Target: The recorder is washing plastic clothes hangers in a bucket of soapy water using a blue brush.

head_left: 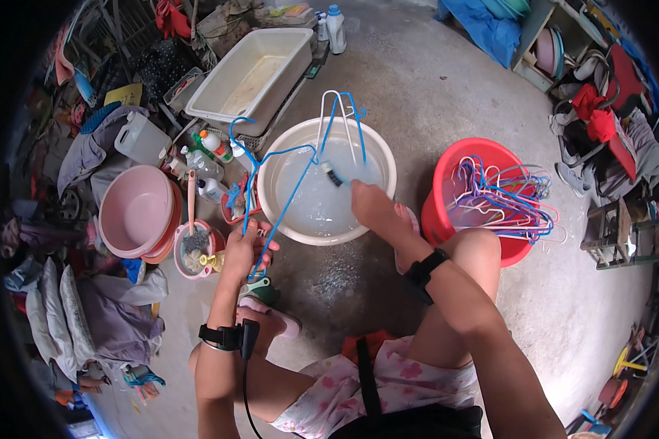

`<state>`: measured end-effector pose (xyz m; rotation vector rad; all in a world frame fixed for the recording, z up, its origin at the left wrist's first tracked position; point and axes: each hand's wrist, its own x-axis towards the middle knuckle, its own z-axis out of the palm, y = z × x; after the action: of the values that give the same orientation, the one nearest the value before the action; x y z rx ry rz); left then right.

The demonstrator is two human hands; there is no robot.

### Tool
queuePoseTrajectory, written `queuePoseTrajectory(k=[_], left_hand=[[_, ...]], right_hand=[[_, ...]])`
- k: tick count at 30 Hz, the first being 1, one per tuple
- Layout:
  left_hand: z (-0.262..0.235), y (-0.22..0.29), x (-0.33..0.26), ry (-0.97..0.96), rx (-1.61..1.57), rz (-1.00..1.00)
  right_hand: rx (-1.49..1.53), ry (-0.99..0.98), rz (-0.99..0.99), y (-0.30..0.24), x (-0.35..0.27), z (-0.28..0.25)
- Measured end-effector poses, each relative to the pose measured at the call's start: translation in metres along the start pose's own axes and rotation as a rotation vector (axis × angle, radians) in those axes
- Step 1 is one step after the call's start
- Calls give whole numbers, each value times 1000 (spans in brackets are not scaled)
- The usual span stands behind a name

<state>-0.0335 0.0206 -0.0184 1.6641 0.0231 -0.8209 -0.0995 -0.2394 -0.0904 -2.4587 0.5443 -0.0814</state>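
Concrete floor (417,88), basin (322,239) centre: left hand (250,252) grips blue hanger (255,165) over basin's left rim, right hand (373,208) apparently holds brush (334,177) above basin. Looks like scrubbing step; next stroke wants hanger steady.

One wide fisheye view looks steeply down and forward from the person's head, over the pink-flowered white fabric (428,369) below. It sits near, with the bare left hand (247,254) and bare right hand (373,205) around mid-frame.
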Motion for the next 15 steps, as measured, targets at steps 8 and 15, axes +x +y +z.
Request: queuePoseTrajectory(k=[8, 15], left_hand=[[2, 3, 7, 10, 70, 39], [13, 8, 19, -43, 59, 77]], right_hand=[[-93, -121, -105, 13, -10, 6], [-147, -88, -394, -41, -68, -35]])
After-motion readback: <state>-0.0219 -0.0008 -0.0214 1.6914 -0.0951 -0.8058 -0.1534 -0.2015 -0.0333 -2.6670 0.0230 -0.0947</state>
